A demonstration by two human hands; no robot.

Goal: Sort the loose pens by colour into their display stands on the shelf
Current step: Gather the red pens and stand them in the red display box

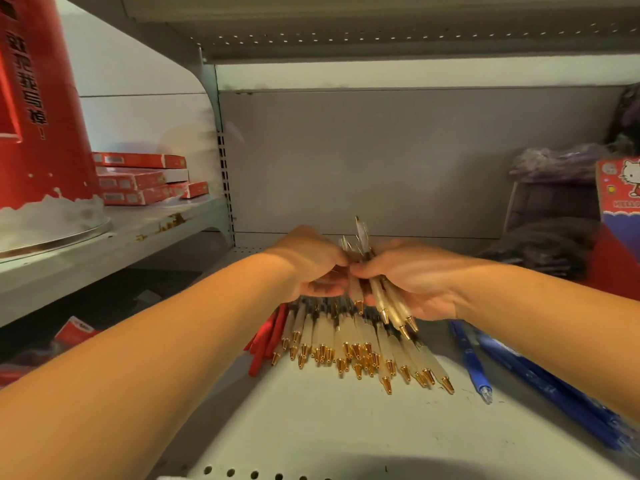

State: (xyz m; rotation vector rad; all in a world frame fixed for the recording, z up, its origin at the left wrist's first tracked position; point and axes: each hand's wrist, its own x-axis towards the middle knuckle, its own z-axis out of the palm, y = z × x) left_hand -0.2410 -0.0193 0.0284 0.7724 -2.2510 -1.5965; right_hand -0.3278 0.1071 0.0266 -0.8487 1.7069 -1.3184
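Far L of white pen pile (363,348): big red cone (38,116), red boxes (145,181). Just L of pile, touching: red pens (266,337) flat on shelf (329,427). Above pile: left hand (311,268), fingers curled, pinching held bunch (388,303) of white gold-tip pens. Right hand (412,282) wrapped round same bunch, tips pointing down. R of pile, apart: blue pens (474,362). Far R: cartoon-cat box (620,192).

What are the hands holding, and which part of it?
The right hand grips a bunch of gold-tipped pens around their middles. The left hand seems to pinch the same bunch.
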